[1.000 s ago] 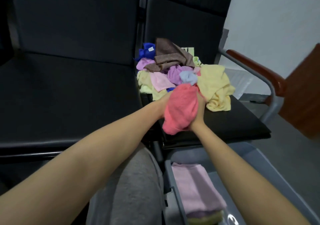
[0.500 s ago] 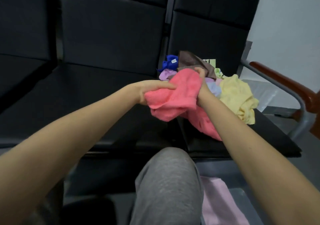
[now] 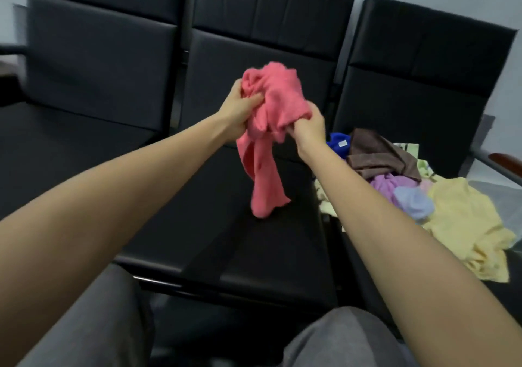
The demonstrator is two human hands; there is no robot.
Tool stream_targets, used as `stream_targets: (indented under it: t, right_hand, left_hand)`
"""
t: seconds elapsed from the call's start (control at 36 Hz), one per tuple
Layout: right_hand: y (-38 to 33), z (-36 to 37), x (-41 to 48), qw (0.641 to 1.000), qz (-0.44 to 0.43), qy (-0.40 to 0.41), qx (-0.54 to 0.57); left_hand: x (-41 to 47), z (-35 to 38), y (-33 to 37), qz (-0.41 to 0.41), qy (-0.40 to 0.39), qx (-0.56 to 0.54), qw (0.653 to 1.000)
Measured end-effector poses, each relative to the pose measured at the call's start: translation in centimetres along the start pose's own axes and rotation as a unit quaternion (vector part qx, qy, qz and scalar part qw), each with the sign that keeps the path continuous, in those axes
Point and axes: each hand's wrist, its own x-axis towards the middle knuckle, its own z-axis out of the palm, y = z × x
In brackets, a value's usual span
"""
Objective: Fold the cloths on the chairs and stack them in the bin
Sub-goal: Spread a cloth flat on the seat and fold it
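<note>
My legs in grey trousers are nearest, below both forearms, which reach out over the middle seat. My left hand is closed round the pink cloth: the fingers curl into its upper bunch and the thumb presses across the front. My right hand, just beside it and a little lower, pinches a lower edge of the same cloth between curled fingers and thumb.

The cloth is bunched, not folded, and held up in the air between my hands. A long tail hangs down from under my left hand, its end close above the seat; I cannot tell whether it touches.

To the right of my right hand, on the next chair, lies the pile. A yellow cloth is nearest, crumpled at the seat's front, with a pale blue cloth and a lilac cloth against it. Farther back are a brown cloth on top and a blue cloth just behind my right wrist.

Beyond my fingers stand three black chair backs, and at the far right is an armrest.
</note>
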Motion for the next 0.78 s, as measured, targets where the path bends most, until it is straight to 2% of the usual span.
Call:
stream_targets:
  t: [0.06, 0.11, 0.17, 0.22, 0.25, 0.28, 0.31, 0.33, 0.39, 0.42, 0.44, 0.47, 0.53, 0.61, 0.67, 0.75, 0.78]
  right_hand:
    - [-0.5, 0.3, 1.1, 0.987, -0.085, 0.029, -0.13]
    - [0.6, 0.3, 1.9, 0.967, -0.102, 0.038, -0.23]
    - [3.0, 0.2, 1.6, 0.946, -0.062, -0.007, -0.319]
    - [6.2, -0.1, 0.8, 0.908, 0.01, -0.095, -0.407]
    - [7.9, -0.4, -0.1, 0.883, 0.043, -0.136, -0.447]
    - [9.4, -0.7, -1.0, 0.861, 0.056, -0.162, -0.478]
    - [10.9, -0.9, -2.2, 0.848, 0.055, -0.173, -0.499]
    - [12.2, -1.1, -3.3, 0.849, 0.048, -0.17, -0.499]
    - [14.3, -1.1, -5.4, 0.874, 0.029, -0.146, -0.463]
    - [14.7, -1.1, -6.1, 0.886, 0.013, -0.132, -0.443]
    - [14.8, -0.9, -6.6, 0.896, -0.01, -0.128, -0.425]
    - [14.2, -0.5, -6.8, 0.907, -0.025, -0.132, -0.399]
    - [12.6, 0.2, -7.1, 0.935, -0.033, -0.159, -0.316]
    - [11.0, 0.6, -7.6, 0.942, -0.007, -0.243, -0.232]
    - [11.0, 0.4, -7.8, 0.916, 0.003, -0.281, -0.286]
    - [11.4, -0.1, -7.9, 0.81, -0.057, -0.288, -0.507]
    - [11.7, -0.2, -7.8, 0.789, -0.069, -0.276, -0.545]
  left_hand:
    - [0.7, -0.2, 0.5, 0.006, 0.014, 0.034, 0.999]
    - [0.3, -1.0, -0.2, -0.039, 0.031, 0.182, 0.982]
    - [-1.6, -2.1, -1.7, -0.131, 0.024, 0.373, 0.918]
    - [-4.0, -3.5, -3.5, -0.223, -0.026, 0.52, 0.824]
    - [-5.4, -4.1, -4.7, -0.265, -0.063, 0.552, 0.788]
    - [-6.5, -4.5, -5.9, -0.3, -0.1, 0.558, 0.767]
    - [-7.7, -4.8, -7.2, -0.318, -0.121, 0.545, 0.766]
    - [-8.4, -5.1, -8.7, -0.313, -0.124, 0.521, 0.784]
    - [-9.2, -5.8, -11.7, -0.252, -0.066, 0.408, 0.875]
    - [-9.3, -6.0, -12.6, -0.236, -0.02, 0.31, 0.921]
    - [-9.4, -6.1, -13.1, -0.241, 0.008, 0.197, 0.95]
    - [-9.6, -6.0, -13.2, -0.253, 0.019, 0.099, 0.962]
    - [-9.5, -5.8, -13.3, -0.289, 0.028, -0.011, 0.957]
    - [-9.2, -5.5, -12.4, -0.279, 0.018, -0.007, 0.96]
    - [-9.1, -5.4, -11.6, -0.26, 0.026, -0.01, 0.965]
    - [-9.4, -5.2, -10.3, -0.279, 0.005, -0.027, 0.96]
    - [-9.5, -5.3, -9.8, -0.285, -0.028, -0.018, 0.958]
